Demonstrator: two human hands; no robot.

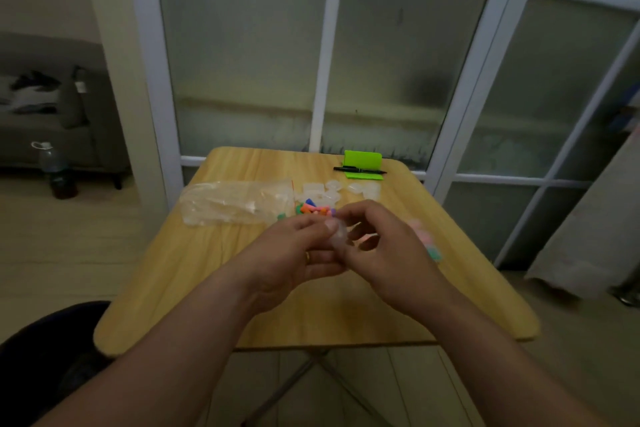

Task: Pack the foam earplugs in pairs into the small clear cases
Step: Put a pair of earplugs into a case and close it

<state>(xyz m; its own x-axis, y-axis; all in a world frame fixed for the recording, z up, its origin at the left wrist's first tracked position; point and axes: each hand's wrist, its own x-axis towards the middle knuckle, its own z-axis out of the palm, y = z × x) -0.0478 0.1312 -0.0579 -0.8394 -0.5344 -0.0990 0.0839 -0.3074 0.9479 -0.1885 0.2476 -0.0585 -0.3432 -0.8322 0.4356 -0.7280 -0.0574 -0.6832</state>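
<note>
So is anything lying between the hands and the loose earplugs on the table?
Nothing visible does. The loose earplugs lie on the table just beyond the left hand and right hand, which together hold a clear case. The plastic bag lies off to the left.

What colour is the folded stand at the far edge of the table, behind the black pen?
Bright green; the folded plastic stand shows clearly in the head view.

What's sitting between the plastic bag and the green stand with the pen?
In the head view, a cluster of small clear cases lies on the table between the plastic bag and the green stand.
</note>
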